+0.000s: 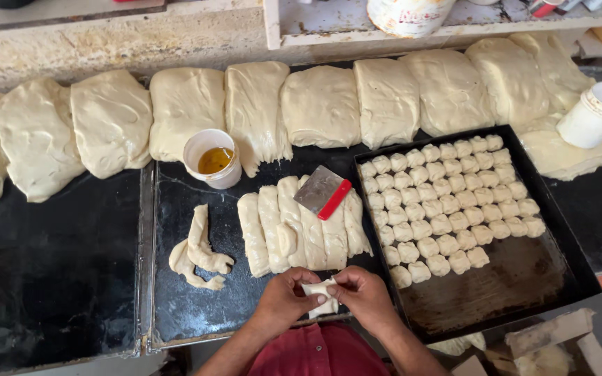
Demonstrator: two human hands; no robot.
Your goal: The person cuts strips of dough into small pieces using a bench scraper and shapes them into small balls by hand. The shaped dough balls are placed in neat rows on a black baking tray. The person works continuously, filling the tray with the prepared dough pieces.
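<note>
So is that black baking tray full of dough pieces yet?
Not full. Small dough pieces fill the far part of the black tray; its near end is bare.

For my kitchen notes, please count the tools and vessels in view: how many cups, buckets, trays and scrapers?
Cups: 2
Bucket: 1
Tray: 1
Scraper: 1
Total: 5
</note>
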